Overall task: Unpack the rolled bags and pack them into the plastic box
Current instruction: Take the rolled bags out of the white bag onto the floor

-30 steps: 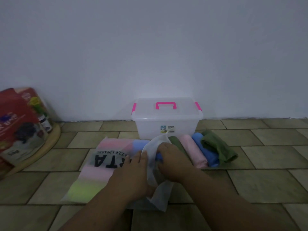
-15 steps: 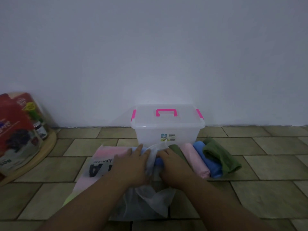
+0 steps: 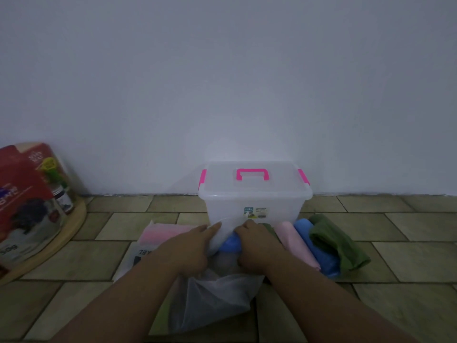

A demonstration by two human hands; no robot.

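A clear plastic box (image 3: 254,201) with a pink handle and pink latches stands lid-on against the wall. Just before it, my right hand (image 3: 257,246) grips a blue rolled bag (image 3: 230,243) that pokes out of a translucent white wrapper (image 3: 215,303). My left hand (image 3: 190,246) pinches the wrapper's upper edge beside the blue roll. To the right lie a pink roll (image 3: 294,243), a blue roll (image 3: 316,248) and a green roll (image 3: 336,241) side by side on the tiles. Another green roll is mostly hidden behind my right hand.
A flat printed plastic pack (image 3: 150,243) with pink contents lies on the tiled floor left of my hands. A red printed bag (image 3: 27,201) leans on a round wooden board (image 3: 74,219) at the far left. The white wall closes off the back.
Both hands have slid forward toward the box, drawing the wrapper back so more of the blue roll shows. The view tilted up slightly.
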